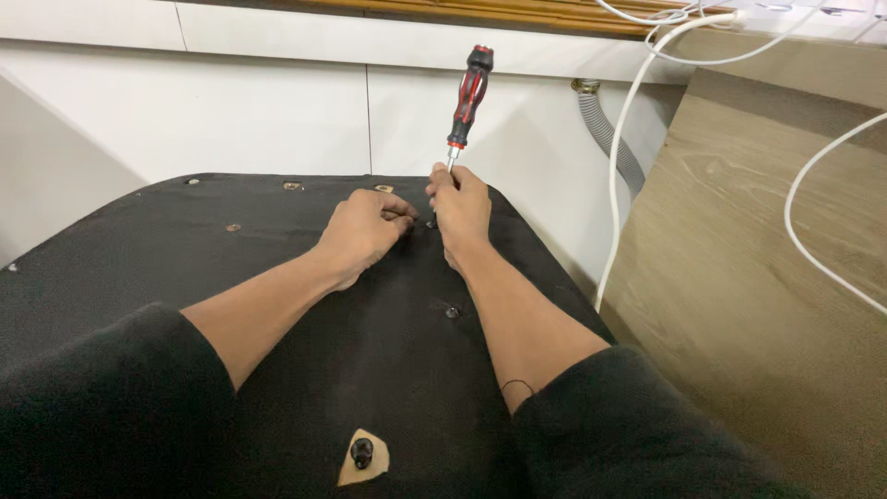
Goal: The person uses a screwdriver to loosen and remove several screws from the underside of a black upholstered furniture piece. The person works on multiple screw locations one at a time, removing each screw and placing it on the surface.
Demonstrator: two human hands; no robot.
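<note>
Red-black screwdriver (468,97) upright | right hand (459,208) grip pinching its shaft | left hand (367,226) curled beside

A plain white wall (277,111) of flat panels with thin seams runs across the back; a strip of pale wooden slats (480,13) tops it; a grey ribbed hose (605,129) hangs down it on the right; beside it leans a light wood-grain board (739,277), crossed by thin white cables (619,157); the light is even.

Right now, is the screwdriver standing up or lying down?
Standing up, slightly tilted: the screwdriver has its handle high, tip down at the black panel, gripped by the right hand.
</note>
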